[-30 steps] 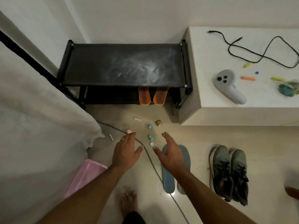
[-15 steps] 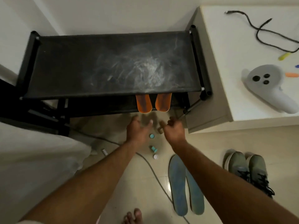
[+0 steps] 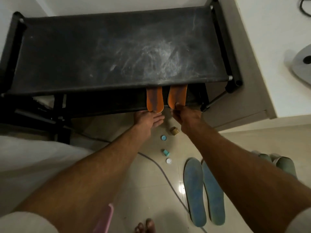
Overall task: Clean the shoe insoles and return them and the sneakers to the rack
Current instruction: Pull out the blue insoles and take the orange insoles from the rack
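Observation:
Two orange insoles stick out from the lower shelf of the black shoe rack (image 3: 117,47). My left hand (image 3: 148,119) pinches the tip of the left orange insole (image 3: 154,99). My right hand (image 3: 185,116) grips the tip of the right orange insole (image 3: 177,96). Two blue insoles (image 3: 203,190) lie side by side on the floor at the lower right. Beyond my right arm, only the toes of the grey-green sneakers (image 3: 277,163) show.
A white cabinet (image 3: 262,39) stands right of the rack with a grey controller (image 3: 301,64) on top. Small caps (image 3: 164,137) and a brown roll (image 3: 174,131) litter the floor, along with a cable (image 3: 161,170). A white bed cover (image 3: 33,157) fills the left, a pink item (image 3: 106,219) below.
Both hands reached forward from the floor area to the rack's lower shelf and took hold of the orange insole tips. The view moved closer to the rack.

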